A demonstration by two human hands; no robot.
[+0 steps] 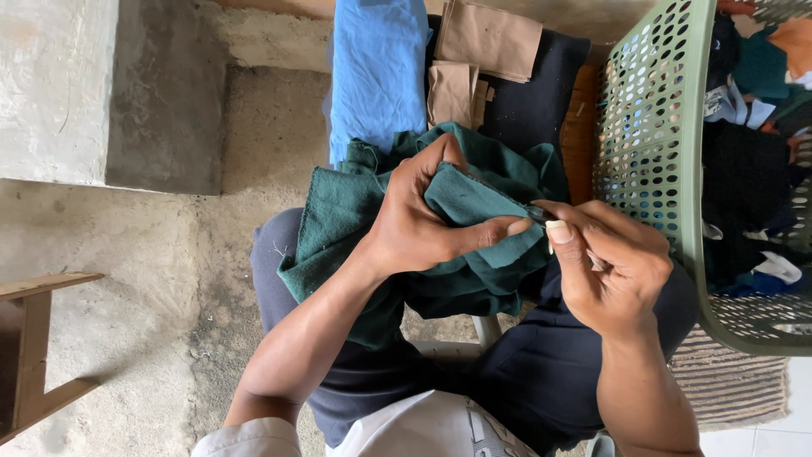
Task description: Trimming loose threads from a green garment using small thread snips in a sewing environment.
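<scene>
While the left hand (414, 216) grips the green cloth (474, 254) to keep it tight, the right hand (605, 271), at three o'clock, pinches a small dark tool (538, 213).

Rough grey concrete floor (169, 254) with a whitewashed concrete block (55, 85) and a wooden stool (34, 347) at the left

A green plastic basket (651, 135) of clothes stands beside blue cloth (376, 68) and tan pieces (486, 38).

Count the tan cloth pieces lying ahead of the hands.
2: a larger tan folded cloth on the dark fabric at top, and a smaller tan folded cloth just below it. Others may be hidden underneath.
</scene>
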